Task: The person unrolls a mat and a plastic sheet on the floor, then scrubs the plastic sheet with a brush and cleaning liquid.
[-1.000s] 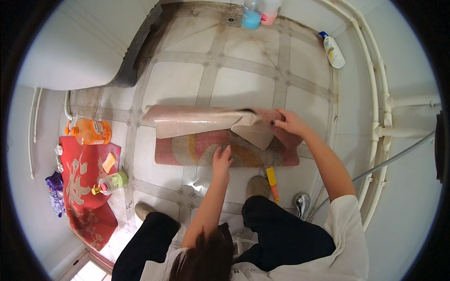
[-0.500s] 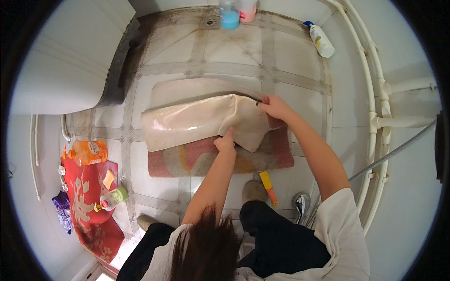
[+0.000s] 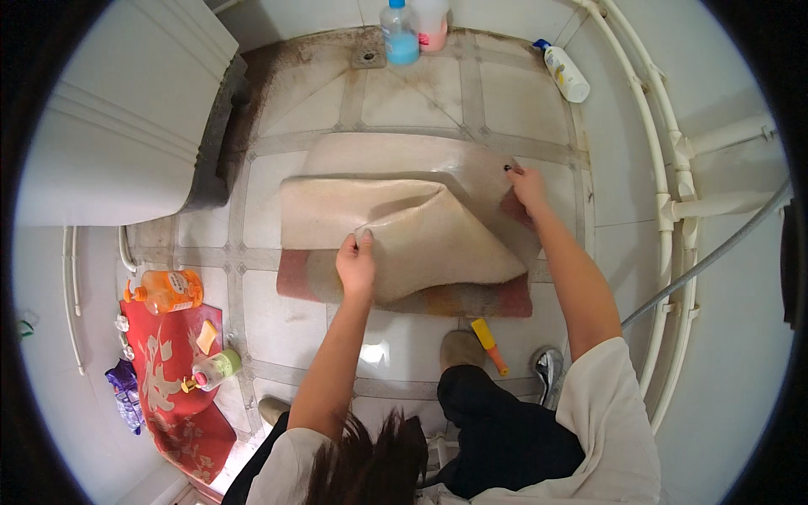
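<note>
A floor mat (image 3: 328, 210) lies folded over itself on the tiles ahead of me. Its smooth beige backing faces up, and a strip of its red, grey and yellowish patterned side shows along the near edge. My left hand (image 3: 356, 265) pinches the near edge of the upper fold, left of the middle. At the far right, my right hand (image 3: 527, 188) is closed on the mat's edge. Between the two hands the upper fold bulges and creases to a peak. What lies under the folds is hidden.
A yellow-and-orange handled tool (image 3: 490, 345) and a shower head (image 3: 548, 370) lie near my right foot. Left, a red cloth (image 3: 172, 358) carries an orange pump bottle (image 3: 168, 291), a sponge (image 3: 207, 337) and a green-pink bottle (image 3: 216, 370). Bottles (image 3: 401, 46) stand by the drain (image 3: 368, 57); pipes (image 3: 665, 210) run right.
My left hand has moved left along the mat's fold, and my right hand has shifted right. The upper fold has spread wider between them, and the mat sits slightly farther right.
</note>
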A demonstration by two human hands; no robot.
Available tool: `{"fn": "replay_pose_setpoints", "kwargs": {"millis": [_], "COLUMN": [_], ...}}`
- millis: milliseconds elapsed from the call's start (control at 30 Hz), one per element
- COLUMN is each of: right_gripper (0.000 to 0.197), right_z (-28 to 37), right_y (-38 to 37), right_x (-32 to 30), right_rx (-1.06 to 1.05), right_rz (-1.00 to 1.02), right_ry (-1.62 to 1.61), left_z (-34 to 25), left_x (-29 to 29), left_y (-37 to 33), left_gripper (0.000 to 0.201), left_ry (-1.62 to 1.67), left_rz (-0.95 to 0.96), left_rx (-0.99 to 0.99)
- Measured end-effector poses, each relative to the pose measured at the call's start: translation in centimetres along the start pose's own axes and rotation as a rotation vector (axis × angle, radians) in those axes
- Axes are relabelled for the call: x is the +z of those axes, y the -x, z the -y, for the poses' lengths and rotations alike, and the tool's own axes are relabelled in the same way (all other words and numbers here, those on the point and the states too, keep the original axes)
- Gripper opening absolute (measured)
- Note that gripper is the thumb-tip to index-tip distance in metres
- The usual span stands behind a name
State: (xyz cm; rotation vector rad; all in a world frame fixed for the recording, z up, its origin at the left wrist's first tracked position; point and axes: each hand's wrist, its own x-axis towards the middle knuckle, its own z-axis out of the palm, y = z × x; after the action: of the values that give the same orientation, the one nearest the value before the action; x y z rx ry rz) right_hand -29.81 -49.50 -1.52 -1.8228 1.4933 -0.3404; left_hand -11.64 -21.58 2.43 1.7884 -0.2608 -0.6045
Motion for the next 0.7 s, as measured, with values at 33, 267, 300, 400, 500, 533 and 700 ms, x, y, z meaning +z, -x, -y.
{"fn": "replay_pose_setpoints", "kwargs": {"millis": [33, 267, 300, 400, 500, 533, 700], "right_gripper": [0.034, 0.034, 0.035, 0.035, 0.036, 0.036, 0.036], "right_z": [-0.1, -3.7, -4.6, -7.8, -10.7, -11.2, -11.2], "right_y": [-0.1, -1.1, -1.4, -2.0, -1.3, -0.7, 2.2], "right_x": [-0.4, -4.8, -5.6, -8.0, -9.7, -9.7, -9.5], "right_rx": [0.029, 0.164, 0.156, 0.196, 0.277, 0.315, 0.369], "right_rz": [-0.022, -0.273, -0.334, -0.439, -0.504, -0.522, -0.554], "right_ry": [-0.049, -0.125, -0.150, -0.236, -0.432, -0.565, -0.553], "left_z": [-0.1, -2.0, -1.4, -2.5, -3.7, -3.6, -2.6], "left_x": [-0.8, -6.2, -7.7, -10.6, -13.3, -14.3, -18.8], "left_y": [-0.2, 0.3, -0.1, 0.1, 0.9, 1.2, 2.7], "left_gripper": [0.021, 0.022, 0.021, 0.020, 0.019, 0.018, 0.015], "left_ry": [-0.004, 0.014, 0.022, 0.017, -0.025, -0.045, -0.133], "left_rz": [-0.006, -0.003, -0.001, -0.005, 0.012, 0.037, 0.059], "left_rx": [0.010, 0.099, 0.099, 0.092, 0.121, 0.133, 0.103]}}
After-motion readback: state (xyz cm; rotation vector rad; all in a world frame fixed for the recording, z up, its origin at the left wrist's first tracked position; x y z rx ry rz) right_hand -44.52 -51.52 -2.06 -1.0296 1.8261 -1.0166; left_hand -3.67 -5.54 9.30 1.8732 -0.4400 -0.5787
